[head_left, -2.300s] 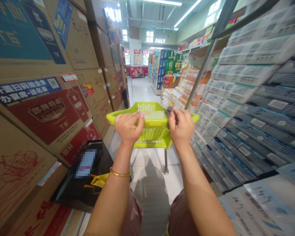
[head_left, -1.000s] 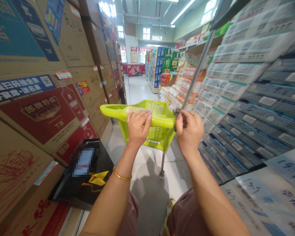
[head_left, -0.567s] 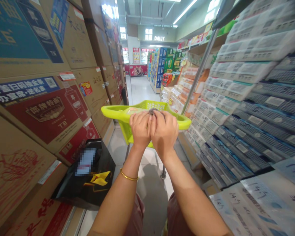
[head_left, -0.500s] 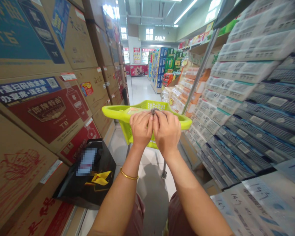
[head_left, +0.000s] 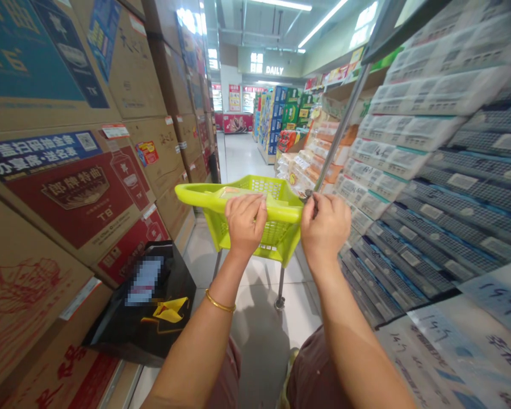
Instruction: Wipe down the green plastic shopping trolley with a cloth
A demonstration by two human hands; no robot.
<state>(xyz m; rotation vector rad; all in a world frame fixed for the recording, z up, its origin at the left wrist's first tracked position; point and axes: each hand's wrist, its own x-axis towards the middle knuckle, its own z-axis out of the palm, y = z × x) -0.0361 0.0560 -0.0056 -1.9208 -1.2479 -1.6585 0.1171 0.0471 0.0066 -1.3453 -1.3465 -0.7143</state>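
A lime-green shopping cart (head_left: 221, 227) with a perforated basket stands in front of me. My left hand (head_left: 246, 221) is closed over the middle of the cart's handle (head_left: 196, 195). At the handle's right end my right hand (head_left: 327, 224) is closed, its fingers curled over the bar. A small dark object (head_left: 307, 195) shows at its thumb and fingertips; its kind is too small to make out. Something in pale, clear wrapping (head_left: 238, 192) lies just behind the handle.
Stacked cartons (head_left: 79, 199) wall the left side, with a black bag (head_left: 153, 329) on the floor beside them. Packaged goods (head_left: 409, 142) rise along the right, near a metal pole (head_left: 340, 133). The tiled aisle (head_left: 242, 150) runs ahead to more shelves.
My right hand has moved right along the handle, away from my left hand, and the small dark object has shifted with it. My left hand stays on the handle.
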